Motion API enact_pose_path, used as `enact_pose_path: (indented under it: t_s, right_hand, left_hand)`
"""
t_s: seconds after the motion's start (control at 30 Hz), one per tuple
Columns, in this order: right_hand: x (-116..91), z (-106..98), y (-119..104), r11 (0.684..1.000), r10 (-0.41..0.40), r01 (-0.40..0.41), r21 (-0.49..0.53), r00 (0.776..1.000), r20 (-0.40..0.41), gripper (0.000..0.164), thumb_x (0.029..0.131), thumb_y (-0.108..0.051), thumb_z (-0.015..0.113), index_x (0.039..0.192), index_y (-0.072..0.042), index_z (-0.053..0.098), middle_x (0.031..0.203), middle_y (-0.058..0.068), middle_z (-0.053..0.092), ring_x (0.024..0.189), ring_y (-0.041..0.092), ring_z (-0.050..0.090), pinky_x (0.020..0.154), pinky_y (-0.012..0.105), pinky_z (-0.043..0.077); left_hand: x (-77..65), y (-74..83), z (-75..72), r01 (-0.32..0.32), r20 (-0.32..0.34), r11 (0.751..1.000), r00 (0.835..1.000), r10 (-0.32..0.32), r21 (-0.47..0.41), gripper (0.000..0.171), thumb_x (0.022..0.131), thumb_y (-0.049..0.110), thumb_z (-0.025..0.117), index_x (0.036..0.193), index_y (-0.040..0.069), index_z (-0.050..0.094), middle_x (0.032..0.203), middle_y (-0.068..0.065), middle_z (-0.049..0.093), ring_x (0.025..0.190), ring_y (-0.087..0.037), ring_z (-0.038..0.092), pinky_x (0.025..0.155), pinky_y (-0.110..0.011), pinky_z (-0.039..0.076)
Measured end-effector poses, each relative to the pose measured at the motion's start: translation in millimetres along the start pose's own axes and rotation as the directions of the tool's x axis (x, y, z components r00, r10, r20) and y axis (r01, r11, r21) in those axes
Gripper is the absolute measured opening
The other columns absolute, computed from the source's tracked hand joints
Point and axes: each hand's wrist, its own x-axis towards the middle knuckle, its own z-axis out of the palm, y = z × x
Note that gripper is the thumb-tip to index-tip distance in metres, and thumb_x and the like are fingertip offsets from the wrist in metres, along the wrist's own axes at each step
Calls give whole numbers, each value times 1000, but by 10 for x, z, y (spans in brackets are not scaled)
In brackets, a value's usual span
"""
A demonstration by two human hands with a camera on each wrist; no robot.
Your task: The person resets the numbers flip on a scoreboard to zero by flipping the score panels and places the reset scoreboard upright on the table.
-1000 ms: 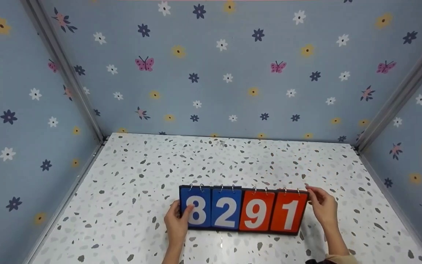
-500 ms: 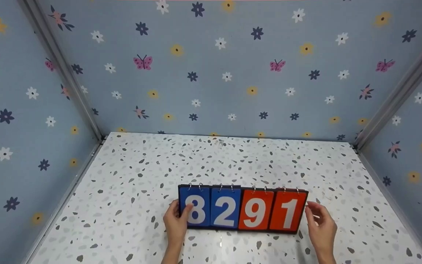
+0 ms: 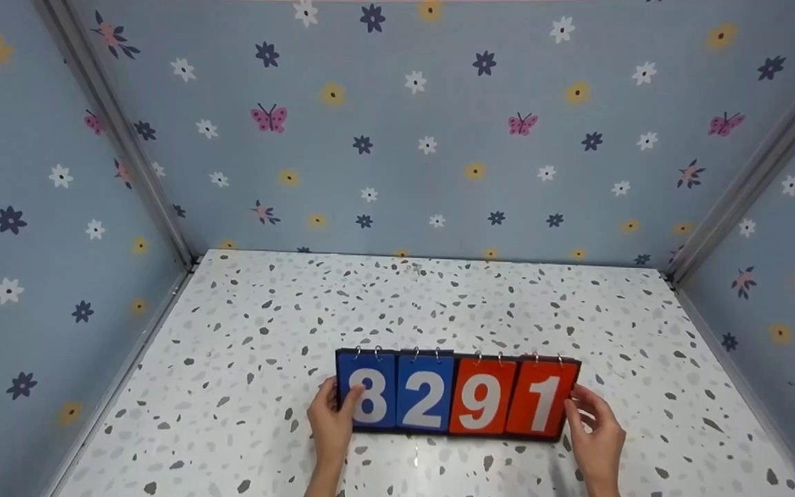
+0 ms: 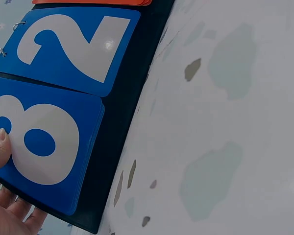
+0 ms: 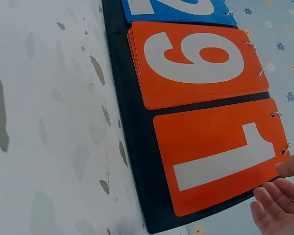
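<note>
A flip scoreboard point(image 3: 453, 435) with a black backing stands tilted back on the speckled surface. Metal rings hold two blue cards reading 8 and 2, then two orange cards, the 9 card point(image 3: 486, 386) and the 1 card point(image 5: 220, 156). My left hand point(image 3: 332, 421) grips the left edge, its thumb across the 8 card point(image 4: 44, 142) and its fingers behind the backing. At the opposite edge, my right hand point(image 3: 597, 431) pinches the side beside the 1, thumb in front. In the right wrist view its other fingers curl just beyond the edge.
The white speckled tabletop point(image 3: 411, 304) extends around the scoreboard. Blue floral panels point(image 3: 397, 152) enclose it at the back and both sides, with grey metal posts point(image 3: 749, 172) at the corners.
My right hand has come down from the scoreboard's top right corner, briefly apart from it, then in to the right edge beside the 1. My left hand keeps its grip.
</note>
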Motion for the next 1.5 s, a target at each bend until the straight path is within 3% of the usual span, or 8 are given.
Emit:
enact_pose_path:
  t_s: [0.2, 0.47, 0.7, 0.77, 1.07, 1.2, 1.33, 1.5]
  right_hand:
    - [-29, 58, 44, 987, 121, -120, -102, 993, 0, 30, 81, -28, 67, 107, -13, 61, 91, 0, 62, 78, 6, 56, 63, 13, 45]
    - [-66, -89, -394, 964, 254, -263, 38, 955, 150, 35, 76, -28, 73, 93, -1, 59, 79, 11, 60, 67, 15, 57, 52, 20, 46]
    - [-58, -34, -12, 949, 290, -305, 81, 945, 154, 48, 74, -30, 73, 113, -11, 52, 80, 11, 66, 65, 19, 63, 54, 22, 50]
    - [-69, -73, 28, 947, 278, -300, 117, 945, 171, 49, 74, -28, 74, 116, -14, 52, 82, 10, 67, 66, 19, 64, 55, 24, 50]
    - [-82, -511, -1183, 938, 285, -320, 137, 932, 226, 25, 91, -15, 54, 104, 5, 59, 88, 2, 67, 73, 8, 63, 63, 22, 51]
    - [-16, -617, -1284, 939, 258, -309, 152, 924, 284, 29, 95, -18, 47, 110, 6, 57, 89, -11, 64, 78, 6, 60, 66, 20, 50]
    - [55, -665, -1290, 962, 159, -221, 163, 933, 323, 27, 89, 2, 53, 116, 3, 53, 95, -11, 62, 85, 6, 59, 70, 20, 49]
    - [152, -648, -1284, 961, 13, -74, 267, 974, 225, 37, 72, 23, 59, 106, 9, 58, 90, -3, 65, 81, 8, 61, 70, 18, 48]
  left_hand:
    - [-13, -14, -4, 29, 2, 1000, 1000, -29, 1, 28, 76, 18, 72, 96, 1, 62, 86, -8, 65, 77, -17, 62, 69, -26, 49]
    - [0, -18, 15, -27, -37, 1000, 999, 28, 11, 30, 76, 19, 73, 93, -1, 62, 84, -11, 65, 76, -20, 63, 69, -29, 50]
    - [8, -7, 8, -12, -17, 1000, 1000, 13, 18, 29, 76, 19, 73, 95, -1, 62, 84, -9, 65, 76, -18, 62, 70, -29, 49]
    - [15, -10, 2, 7, -8, 1000, 1000, -7, 19, 30, 76, 19, 73, 95, -1, 62, 85, -10, 65, 78, -19, 62, 72, -32, 49]
    - [11, -18, -1, -9, -3, 1000, 1000, 9, 7, 28, 76, 17, 72, 95, -1, 62, 84, -8, 65, 77, -18, 62, 70, -29, 49]
    - [16, -9, 0, -9, -5, 1000, 1000, 9, 9, 27, 76, 18, 73, 94, 1, 62, 83, -7, 65, 76, -16, 61, 69, -27, 49]
    - [11, -7, 3, -9, -11, 1000, 1000, 9, 6, 28, 76, 18, 73, 93, 0, 62, 83, -8, 65, 75, -18, 61, 69, -28, 49]
    - [7, -16, 1, -15, -13, 1000, 1000, 15, 7, 29, 76, 17, 72, 95, -2, 62, 85, -10, 65, 77, -19, 61, 70, -30, 49]
